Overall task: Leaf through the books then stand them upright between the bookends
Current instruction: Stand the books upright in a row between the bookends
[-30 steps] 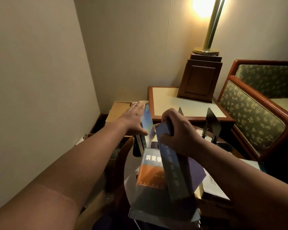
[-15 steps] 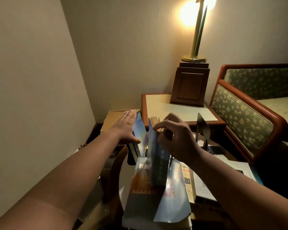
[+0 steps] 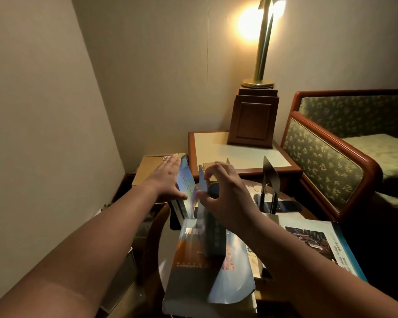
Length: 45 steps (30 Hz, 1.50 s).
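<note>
Head-worn view, forward and downward

Lamp [image 3: 262, 53] runs off the top edge, right hand [image 3: 225, 196] blocks the upright book [image 3: 213, 237]'s top, and cover text's too blurry.

the right hand [image 3: 225, 198] has swung the blue book [image 3: 214, 239] upright, apparently against the leaning book [image 3: 186, 182].

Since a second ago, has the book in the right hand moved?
Yes: the blue book in the right hand has swung from slanting across the flat orange book to nearly upright.
</note>
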{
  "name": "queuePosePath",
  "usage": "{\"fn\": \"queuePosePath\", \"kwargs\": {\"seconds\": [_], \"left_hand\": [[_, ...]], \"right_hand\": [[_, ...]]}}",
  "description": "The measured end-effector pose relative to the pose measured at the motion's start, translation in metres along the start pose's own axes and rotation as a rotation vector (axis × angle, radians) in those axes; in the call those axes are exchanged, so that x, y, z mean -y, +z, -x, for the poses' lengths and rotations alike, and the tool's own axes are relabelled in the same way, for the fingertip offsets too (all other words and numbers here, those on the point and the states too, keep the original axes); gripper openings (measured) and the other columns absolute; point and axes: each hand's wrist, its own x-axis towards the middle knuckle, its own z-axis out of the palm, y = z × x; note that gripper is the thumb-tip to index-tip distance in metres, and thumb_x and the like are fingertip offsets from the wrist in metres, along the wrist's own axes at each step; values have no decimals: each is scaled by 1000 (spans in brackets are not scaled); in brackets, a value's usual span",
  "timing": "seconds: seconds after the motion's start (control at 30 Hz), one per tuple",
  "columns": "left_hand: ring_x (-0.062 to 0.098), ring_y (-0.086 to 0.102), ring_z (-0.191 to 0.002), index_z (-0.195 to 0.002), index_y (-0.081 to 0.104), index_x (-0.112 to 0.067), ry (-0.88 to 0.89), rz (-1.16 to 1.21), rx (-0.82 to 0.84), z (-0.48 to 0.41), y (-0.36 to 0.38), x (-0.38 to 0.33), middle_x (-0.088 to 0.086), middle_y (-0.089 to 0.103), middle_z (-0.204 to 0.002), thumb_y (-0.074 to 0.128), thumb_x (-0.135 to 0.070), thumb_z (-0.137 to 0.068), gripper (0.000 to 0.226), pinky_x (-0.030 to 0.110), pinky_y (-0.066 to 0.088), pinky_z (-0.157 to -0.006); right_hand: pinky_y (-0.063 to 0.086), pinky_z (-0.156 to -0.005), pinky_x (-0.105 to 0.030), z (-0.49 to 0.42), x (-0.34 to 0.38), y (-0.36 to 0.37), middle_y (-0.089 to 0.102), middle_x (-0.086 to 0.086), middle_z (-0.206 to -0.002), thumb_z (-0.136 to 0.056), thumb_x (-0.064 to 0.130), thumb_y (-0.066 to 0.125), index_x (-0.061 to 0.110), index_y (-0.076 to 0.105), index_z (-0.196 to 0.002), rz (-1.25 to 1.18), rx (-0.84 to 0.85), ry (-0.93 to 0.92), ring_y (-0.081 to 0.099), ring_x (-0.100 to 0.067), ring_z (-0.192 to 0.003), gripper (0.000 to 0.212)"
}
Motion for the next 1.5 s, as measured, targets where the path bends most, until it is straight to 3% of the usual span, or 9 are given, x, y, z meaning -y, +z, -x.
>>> {"fn": "queuePosePath", "kwargs": {"seconds": [0.13, 0.2, 0.27, 0.47, 0.7, 0.9, 1.0, 1.13, 1.5], "left_hand": [[21, -17, -147, -154, -12, -16, 1, -18, -6, 0, 0, 0, 3, -17, -161, 73, -62, -71, 127, 31, -8, -113], [21, -17, -147, -154, -12, -16, -1, -27, 3, -1, 1, 0, 3, -17, -161, 72, -63, -70, 128, 32, -7, -114], [21, -17, -147, -154, -12, -16, -3, -27, 9, -3, 1, 0, 3, -17, -161, 73, -63, -69, 128, 33, -6, -116], [22, -17, -148, -154, -11, -15, 8, -37, 7, -4, 0, 1, 4, -17, -161, 72, -64, -69, 129, 36, -3, -119], [21, -19, -147, -154, -12, -15, 11, -35, 12, -5, 0, 4, 4, -20, -161, 71, -67, -69, 130, 34, -5, -119], [20, -19, -147, -154, -11, -14, 32, -23, 11, -7, 1, 7, 2, -20, -161, 74, -62, -69, 129, 30, -9, -115], [19, -18, -147, -154, -11, -16, 26, 22, 2, -9, 1, 8, 1, -18, -161, 77, -48, -74, 123, 33, -5, -120], [19, -20, -146, -154, -11, -14, 58, 43, 18, -7, 0, 11, 3, -19, -161, 76, -39, -77, 119, 30, -8, -115], [19, -20, -147, -153, -13, -13, 72, 14, 17, -8, 2, 6, 3, -17, -161, 74, -50, -75, 122, 33, -5, -118]], "right_hand": [[36, -70, 8, 3, -5, 0, 37, -18, -152, -81, 14, 76, 14, 49, -128, -43, -23, 116, 40, -33, -138, 55], [47, -73, -1, 3, -5, -5, 49, -14, -141, -82, 12, 77, 13, 45, -138, -133, 18, 178, 59, -22, -116, 65], [48, -64, -5, 0, -3, -12, 60, -9, -129, -84, 15, 76, 12, 48, -138, -129, 81, 206, 60, -11, -96, 61], [49, -59, -11, -7, 0, -22, 65, -6, -124, -88, 23, 73, 14, 51, -135, -82, 214, 208, 67, -24, -103, 53], [53, -64, -14, -20, -12, -13, 66, -3, -103, -84, 18, 76, 8, 57, -131, -64, 102, 175, 60, -10, -81, 51], [59, -67, -28, -54, -30, 7, 65, -3, -94, -84, 7, 73, 5, 58, -128, -92, 13, 149, 66, -21, -82, 47], [57, -66, -22, -70, -43, 25, 66, -7, -102, -83, 5, 73, 6, 52, -137, -93, -35, 124, 65, -19, -85, 58], [61, -75, -33, -81, -59, 52, 67, -8, -113, -84, 11, 74, 14, 43, -145, -92, -76, 164, 65, -19, -94, 69], [47, -59, -9, -60, -74, 92, 64, 6, -100, -86, 30, 74, 16, 54, -128, -231, -2, 281, 64, -6, -84, 48]]}}
